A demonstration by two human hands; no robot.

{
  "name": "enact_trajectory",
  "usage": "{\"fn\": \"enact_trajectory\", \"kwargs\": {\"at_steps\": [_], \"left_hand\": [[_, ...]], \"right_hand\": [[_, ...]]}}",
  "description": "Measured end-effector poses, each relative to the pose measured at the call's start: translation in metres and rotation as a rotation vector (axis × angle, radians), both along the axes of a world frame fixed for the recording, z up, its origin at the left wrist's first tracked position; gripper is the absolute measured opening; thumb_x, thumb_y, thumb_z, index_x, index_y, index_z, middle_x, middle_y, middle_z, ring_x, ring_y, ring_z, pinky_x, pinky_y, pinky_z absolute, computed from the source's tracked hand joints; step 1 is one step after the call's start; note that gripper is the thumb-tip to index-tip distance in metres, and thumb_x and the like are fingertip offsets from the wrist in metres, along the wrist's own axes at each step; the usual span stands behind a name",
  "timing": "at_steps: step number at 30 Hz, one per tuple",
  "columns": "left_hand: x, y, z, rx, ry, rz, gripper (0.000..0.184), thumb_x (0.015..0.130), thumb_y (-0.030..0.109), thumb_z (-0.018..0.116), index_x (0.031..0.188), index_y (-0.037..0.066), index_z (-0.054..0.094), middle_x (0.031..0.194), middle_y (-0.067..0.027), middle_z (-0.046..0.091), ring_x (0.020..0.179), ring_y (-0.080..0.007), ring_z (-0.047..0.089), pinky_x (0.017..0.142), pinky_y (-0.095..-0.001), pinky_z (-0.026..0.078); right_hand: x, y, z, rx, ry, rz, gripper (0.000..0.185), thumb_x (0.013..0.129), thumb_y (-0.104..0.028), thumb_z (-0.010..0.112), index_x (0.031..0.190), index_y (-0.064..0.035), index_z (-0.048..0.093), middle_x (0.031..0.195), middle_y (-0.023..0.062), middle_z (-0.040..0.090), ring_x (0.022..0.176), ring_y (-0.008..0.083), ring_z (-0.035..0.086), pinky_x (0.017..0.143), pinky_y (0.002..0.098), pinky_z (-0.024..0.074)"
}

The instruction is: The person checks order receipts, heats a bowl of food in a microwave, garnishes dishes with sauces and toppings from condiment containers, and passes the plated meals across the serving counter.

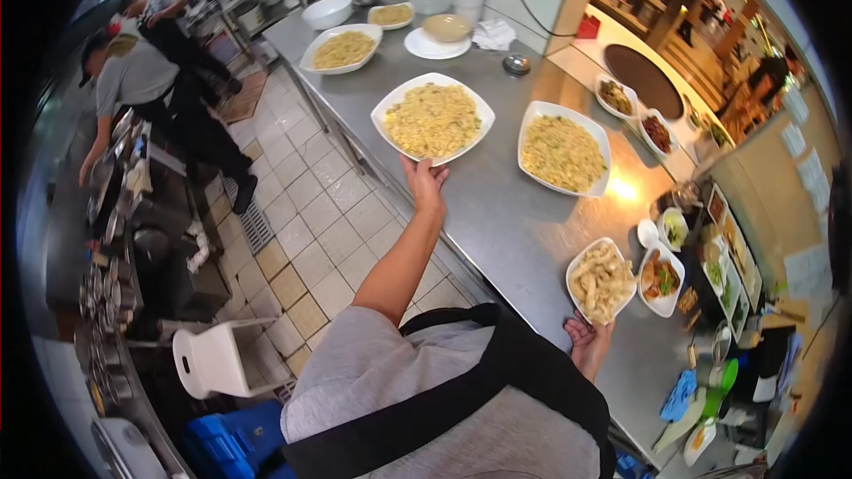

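My left hand [426, 183] reaches out to the near edge of a white square bowl of fried rice [432, 121], gripping its rim with the fingers partly hidden beneath. Close to my body, my right hand [587, 343] holds the near end of a white dish of pale golden fried pieces [601, 281]; some fingers curl under it. Another white bowl of fried rice [564, 149] stands between the two on the steel counter [497, 222]. Beside the fried pieces lies a small white dish of saucy food with green garnish [660, 280].
Farther along the counter are more rice bowls [344, 50], a white plate [437, 44] and a call bell [516, 65]. Small dishes [657, 134] line the pass ledge. Two people [142, 80] work at the stoves on the left. A white stool [213, 359] stands behind on the tiled floor.
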State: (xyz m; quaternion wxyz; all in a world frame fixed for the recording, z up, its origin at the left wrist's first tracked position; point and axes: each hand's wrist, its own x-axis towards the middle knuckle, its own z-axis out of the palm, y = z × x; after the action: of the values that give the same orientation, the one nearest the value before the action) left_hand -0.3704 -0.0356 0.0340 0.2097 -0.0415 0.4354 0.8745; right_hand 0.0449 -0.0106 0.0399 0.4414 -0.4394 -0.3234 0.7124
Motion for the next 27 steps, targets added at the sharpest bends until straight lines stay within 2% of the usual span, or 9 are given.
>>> {"fn": "enact_trajectory", "kwargs": {"at_steps": [3,7,8,11,15,19,21,24,27], "left_hand": [[-0.025,0.011,-0.016,-0.092,0.018,0.004,0.060,0.086,0.007,0.046,0.141,0.020,0.029,0.109,-0.0054,0.056,0.079,-0.0160,0.058,0.071,-0.0270,0.049],[-0.040,0.018,-0.014,-0.167,0.087,-0.258,0.059,0.089,0.015,0.053,0.143,0.011,0.029,0.106,-0.0054,0.058,0.080,-0.0148,0.059,0.073,-0.0270,0.049],[-0.050,0.019,-0.024,-0.232,0.112,-0.265,0.060,0.090,0.024,0.055,0.142,0.006,0.031,0.103,-0.0069,0.059,0.082,-0.0150,0.058,0.074,-0.0274,0.049],[-0.091,0.018,-0.033,-0.452,0.266,-0.181,0.061,0.090,0.030,0.054,0.142,0.004,0.033,0.096,-0.0066,0.059,0.080,-0.0138,0.055,0.070,-0.0267,0.048],[-0.183,0.027,-0.032,-0.495,0.189,0.022,0.047,0.090,0.036,0.052,0.126,0.006,0.047,0.079,-0.0044,0.051,0.068,-0.0134,0.050,0.060,-0.0255,0.045],[-0.310,0.035,-0.053,-0.561,0.009,0.178,0.049,0.088,0.043,0.054,0.124,0.010,0.045,0.084,-0.0092,0.054,0.071,-0.0181,0.052,0.056,-0.0293,0.046],[-0.333,0.037,-0.015,-0.669,-0.077,0.298,0.049,0.088,0.043,0.054,0.124,0.010,0.045,0.085,-0.0110,0.056,0.067,-0.0202,0.054,0.054,-0.0288,0.047],[-0.380,0.040,-0.006,-0.628,-0.088,0.338,0.049,0.088,0.039,0.054,0.127,0.011,0.042,0.096,-0.0135,0.058,0.071,-0.0228,0.058,0.053,-0.0343,0.049],[-0.436,0.032,-0.052,-0.485,0.258,0.189,0.053,0.087,0.035,0.055,0.131,0.013,0.036,0.119,-0.0151,0.051,0.091,-0.0263,0.058,0.057,-0.0470,0.051]], "right_hand": [[0.003,0.001,-0.008,0.006,-0.019,-0.003,0.048,0.088,-0.019,0.050,0.133,-0.0147,0.034,0.099,0.0221,0.064,0.068,0.0255,0.067,0.063,0.0362,0.0570],[0.003,0.015,-0.015,-0.033,-0.047,-0.008,0.055,0.085,-0.024,0.057,0.134,-0.0167,0.033,0.098,0.0205,0.064,0.067,0.0251,0.066,0.061,0.0369,0.0573],[0.006,0.011,-0.014,-0.045,-0.058,-0.021,0.056,0.084,-0.025,0.058,0.134,-0.0169,0.033,0.097,0.0197,0.064,0.068,0.0250,0.066,0.061,0.0368,0.0573],[-0.010,0.014,-0.006,-0.108,-0.072,-0.083,0.059,0.082,-0.019,0.056,0.135,-0.0165,0.030,0.094,0.0184,0.063,0.063,0.0259,0.065,0.058,0.0370,0.0571],[0.000,0.019,-0.004,-0.153,-0.071,-0.067,0.061,0.080,-0.018,0.055,0.135,-0.0178,0.029,0.095,0.0171,0.063,0.062,0.0269,0.065,0.056,0.0381,0.0572],[-0.010,0.025,-0.009,-0.058,-0.101,-0.104,0.061,0.079,-0.021,0.057,0.133,-0.0195,0.031,0.102,0.0136,0.061,0.063,0.0284,0.066,0.055,0.0379,0.0574],[-0.014,0.032,-0.005,-0.116,-0.111,-0.113,0.060,0.079,-0.022,0.057,0.132,-0.0187,0.032,0.102,0.0135,0.061,0.063,0.0286,0.066,0.056,0.0381,0.0577],[-0.016,0.038,-0.011,-0.143,-0.148,-0.120,0.059,0.079,-0.024,0.058,0.132,-0.0170,0.032,0.102,0.0136,0.061,0.064,0.0289,0.066,0.057,0.0387,0.0582],[-0.014,0.041,-0.014,-0.135,-0.159,-0.121,0.060,0.081,-0.026,0.058,0.134,-0.0148,0.032,0.102,0.0150,0.061,0.066,0.0303,0.067,0.054,0.0385,0.0580]]}}
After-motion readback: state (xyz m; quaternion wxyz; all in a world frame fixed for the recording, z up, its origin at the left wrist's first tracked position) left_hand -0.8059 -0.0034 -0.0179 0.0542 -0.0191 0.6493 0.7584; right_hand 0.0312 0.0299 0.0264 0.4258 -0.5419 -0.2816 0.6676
